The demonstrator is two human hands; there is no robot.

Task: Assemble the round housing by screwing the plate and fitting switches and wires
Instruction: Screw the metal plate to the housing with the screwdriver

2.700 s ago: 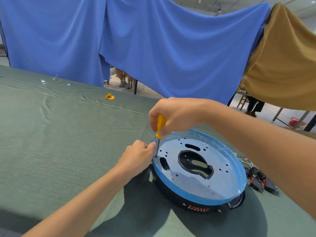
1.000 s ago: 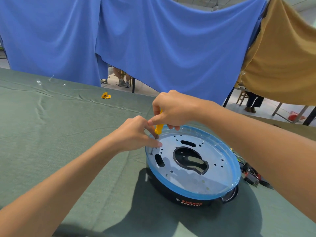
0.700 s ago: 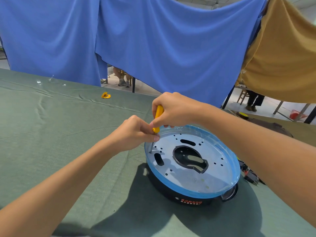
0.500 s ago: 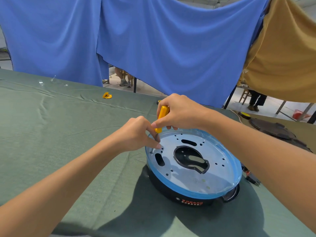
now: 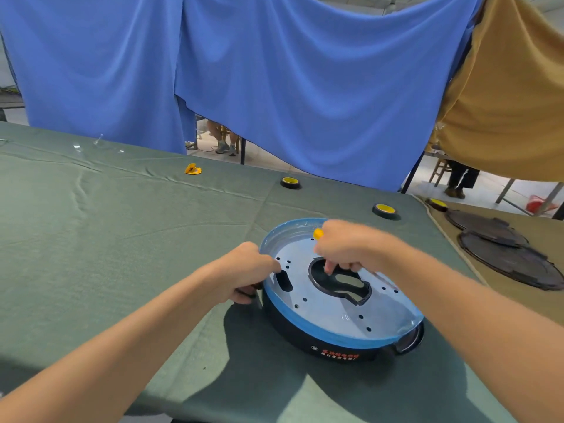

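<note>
Since a moment ago the right hand (image 5: 345,248) has been leaving the screw hole at the far-left edge and is now hovering over the middle of the plate (image 5: 323,306), just above its large dark opening. It is clutching the yellow screwdriver (image 5: 318,232), whose handle end is poking out on the hand's far side. The hand is blurred and is hiding the shaft, so whether the tip is touching the plate cannot be told.

The left hand (image 5: 244,270) is now gripping the left rim of the round housing (image 5: 335,346), with the thumb lying over the blue edge and the fingers curling down the black side wall.

The housing is sitting on the green desk (image 5: 122,239), near and right of centre, with the plate lying flat on top of it between the two hands.

Two tape rolls (image 5: 290,182) are lying farther back on the desk. A small yellow scrap (image 5: 193,169) is lying to their left, and dark discs (image 5: 512,261) are resting on the far right.
</note>
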